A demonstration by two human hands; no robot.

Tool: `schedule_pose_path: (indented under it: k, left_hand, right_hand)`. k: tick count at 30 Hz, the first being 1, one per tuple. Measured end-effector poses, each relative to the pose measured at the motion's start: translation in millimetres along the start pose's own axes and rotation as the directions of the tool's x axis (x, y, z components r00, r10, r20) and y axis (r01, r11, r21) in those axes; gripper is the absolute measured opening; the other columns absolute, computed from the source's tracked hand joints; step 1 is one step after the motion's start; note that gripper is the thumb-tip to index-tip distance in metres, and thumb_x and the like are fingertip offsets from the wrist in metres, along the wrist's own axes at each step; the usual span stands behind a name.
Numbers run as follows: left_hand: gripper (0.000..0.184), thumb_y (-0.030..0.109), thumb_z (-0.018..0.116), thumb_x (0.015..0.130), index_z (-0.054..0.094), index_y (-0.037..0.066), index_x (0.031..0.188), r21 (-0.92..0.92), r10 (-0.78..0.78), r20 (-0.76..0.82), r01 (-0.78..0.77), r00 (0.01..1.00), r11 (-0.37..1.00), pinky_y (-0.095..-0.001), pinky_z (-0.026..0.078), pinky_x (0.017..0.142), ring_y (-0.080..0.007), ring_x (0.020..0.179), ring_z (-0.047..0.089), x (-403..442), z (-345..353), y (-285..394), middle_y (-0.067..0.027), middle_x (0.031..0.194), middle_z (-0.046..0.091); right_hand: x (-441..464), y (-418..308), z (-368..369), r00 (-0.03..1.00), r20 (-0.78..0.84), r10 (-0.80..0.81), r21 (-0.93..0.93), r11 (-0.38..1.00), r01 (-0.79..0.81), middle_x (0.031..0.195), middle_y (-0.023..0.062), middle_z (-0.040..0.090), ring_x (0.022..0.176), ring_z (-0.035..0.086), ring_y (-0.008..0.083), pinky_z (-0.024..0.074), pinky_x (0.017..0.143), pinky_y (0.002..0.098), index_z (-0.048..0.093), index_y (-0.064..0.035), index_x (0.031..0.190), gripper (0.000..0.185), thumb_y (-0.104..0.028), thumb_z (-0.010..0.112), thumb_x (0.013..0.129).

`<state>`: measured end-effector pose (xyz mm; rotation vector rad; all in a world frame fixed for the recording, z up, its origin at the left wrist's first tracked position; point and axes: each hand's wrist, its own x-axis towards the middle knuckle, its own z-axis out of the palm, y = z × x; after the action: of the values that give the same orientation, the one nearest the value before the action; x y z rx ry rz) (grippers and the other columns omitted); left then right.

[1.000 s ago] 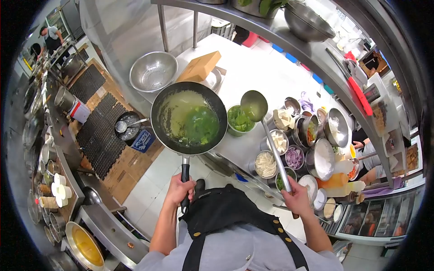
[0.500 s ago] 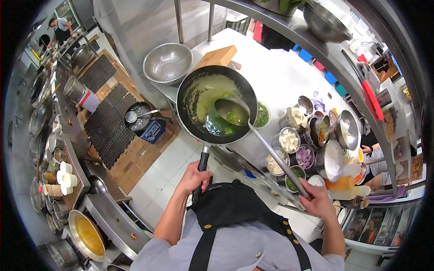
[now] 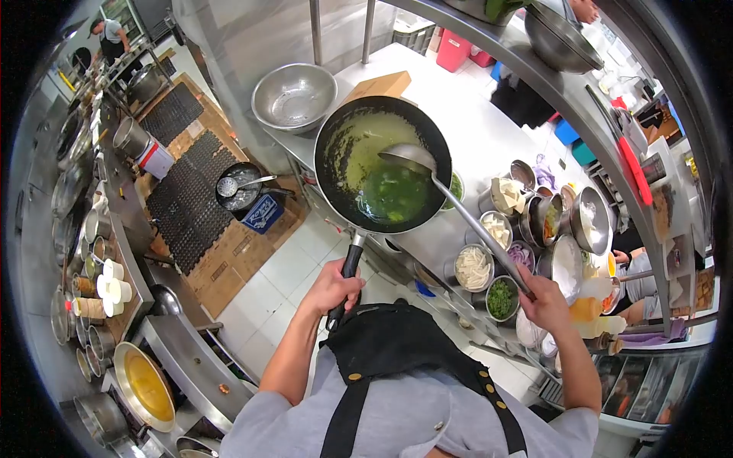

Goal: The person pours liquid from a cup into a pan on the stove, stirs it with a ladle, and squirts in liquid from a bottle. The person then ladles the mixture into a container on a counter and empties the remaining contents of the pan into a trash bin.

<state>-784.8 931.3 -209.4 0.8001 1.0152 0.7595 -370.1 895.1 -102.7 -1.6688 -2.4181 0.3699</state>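
Note:
My left hand (image 3: 334,288) is closed around the black handle of a deep frying pan (image 3: 424,128), held out in front of my apron. Green broth (image 3: 393,197) pools in the lower right of the pan, and a greenish film coats the upper left wall. My right hand (image 3: 545,302) grips the long handle of a metal ladle (image 3: 416,157). The ladle's bowl is tipped inside the pan, over the broth, with its metal outer side showing. Partly hidden behind the pan's right rim is a container of chopped greens (image 3: 456,188).
Metal pots of ingredients crowd the counter at right, among them white strips (image 3: 473,267) and chopped herbs (image 3: 501,298). A steel bowl (image 3: 295,98) sits left of the pan. A shelf (image 3: 534,72) arches overhead. Another person (image 3: 113,42) stands far left.
The ladle's bowl has turned over; green liquid showed in it before, and now its outer side shows. The pan sits slightly higher and further right in view.

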Motion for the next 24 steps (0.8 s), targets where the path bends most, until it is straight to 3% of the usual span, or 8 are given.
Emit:
schedule_pose_path:
  k: [6,8,12,14,16,17,20,24]
  left_hand:
    - [0.018,0.002,0.063,0.079,0.046,0.003,0.072,0.04,-0.004,-0.037,0.005,0.999,0.999,-0.0273,0.039,0.036,-0.0125,0.038,0.047,0.5,6.6,-2.2,-0.0051,0.052,0.05]
    - [0.018,0.002,0.063,0.079,0.046,0.003,0.073,0.03,-0.017,-0.032,0.018,0.999,0.999,-0.0276,0.039,0.036,-0.0128,0.038,0.047,2.9,9.7,-7.0,-0.0051,0.052,0.05]
    - [0.016,0.003,0.062,0.08,0.046,0.003,0.078,-0.067,-0.071,0.024,0.072,0.997,0.995,-0.0277,0.039,0.036,-0.0122,0.039,0.047,-0.2,14.1,-9.3,-0.0042,0.053,0.049]
    - [0.016,0.002,0.062,0.081,0.046,0.004,0.079,-0.1,-0.08,0.049,0.084,0.996,0.991,-0.0277,0.039,0.036,-0.0115,0.039,0.046,-2.5,14.0,-10.7,-0.0035,0.053,0.048]
    - [0.016,0.002,0.061,0.079,0.045,0.004,0.077,-0.145,-0.08,0.065,0.089,0.995,0.985,-0.0277,0.038,0.036,-0.0123,0.039,0.047,-5.7,15.0,-10.8,-0.0039,0.054,0.049]
    - [0.016,0.002,0.061,0.079,0.045,0.004,0.077,-0.145,-0.08,0.067,0.089,0.995,0.985,-0.0277,0.038,0.036,-0.0123,0.039,0.047,-5.3,14.1,-12.0,-0.0039,0.054,0.049]
    - [0.017,0.001,0.061,0.08,0.044,0.004,0.077,-0.244,-0.074,0.103,0.097,0.992,0.965,-0.0275,0.038,0.036,-0.0113,0.039,0.047,-5.7,10.4,-16.1,-0.0028,0.054,0.048]
    - [0.019,0.0,0.06,0.081,0.043,0.005,0.074,-0.288,-0.056,0.083,0.077,0.995,0.955,-0.028,0.038,0.035,-0.0113,0.038,0.046,-6.2,11.4,-12.9,-0.0022,0.053,0.046]
  right_hand:
    - [-11.9,-20.0,-24.2,0.924,0.34,0.174,0.398,0.864,-0.31,0.07,0.005,0.061,0.053,0.056,0.0172,0.0464,0.049,0.0321,0.049,-0.0049,0.136,0.056,0.0,0.063,0.083]
    - [-5.2,-49.4,-29.2,0.673,0.683,0.283,0.632,0.232,-0.74,0.067,0.0008,0.055,0.045,0.048,0.0082,0.0393,0.038,0.0262,0.049,-0.0028,0.135,0.052,0.006,0.059,0.084]
    - [-7.7,-76.7,-6.8,0.72,0.65,0.242,0.74,0.015,-0.672,0.066,0.0023,0.056,0.038,0.041,0.0057,0.0319,0.033,0.0231,0.049,-0.0023,0.135,0.053,0.009,0.058,0.084]
    - [-9.5,-71.6,4.7,0.73,0.626,0.274,0.73,0.125,-0.672,0.065,0.0025,0.056,0.04,0.045,0.009,0.0371,0.036,0.0279,0.049,-0.002,0.135,0.055,0.005,0.062,0.082]
    - [-12.1,-64.0,11.2,0.986,0.128,0.111,0.503,0.849,-0.16,0.064,0.0066,0.056,0.047,0.052,0.0144,0.044,0.045,0.0327,0.049,-0.0007,0.134,0.058,0.001,0.066,0.079]
    - [-9.2,-66.6,3.3,0.991,0.087,0.104,0.319,0.939,-0.126,0.069,0.0116,0.057,0.057,0.058,0.0181,0.0472,0.054,0.032,0.049,0.0006,0.133,0.061,-0.001,0.069,0.076]
    - [-7.1,-51.8,16.9,0.988,-0.157,-0.01,0.153,0.988,0.034,0.063,0.0105,0.051,0.049,0.047,0.0137,0.0402,0.05,0.0273,0.052,0.002,0.131,0.062,0.002,0.069,0.071]
    - [-3.8,-65.4,-0.2,0.984,0.035,0.173,0.276,0.945,-0.176,0.069,0.0145,0.06,0.055,0.059,0.0231,0.0464,0.054,0.03,0.052,0.0006,0.131,0.06,0.0,0.069,0.074]
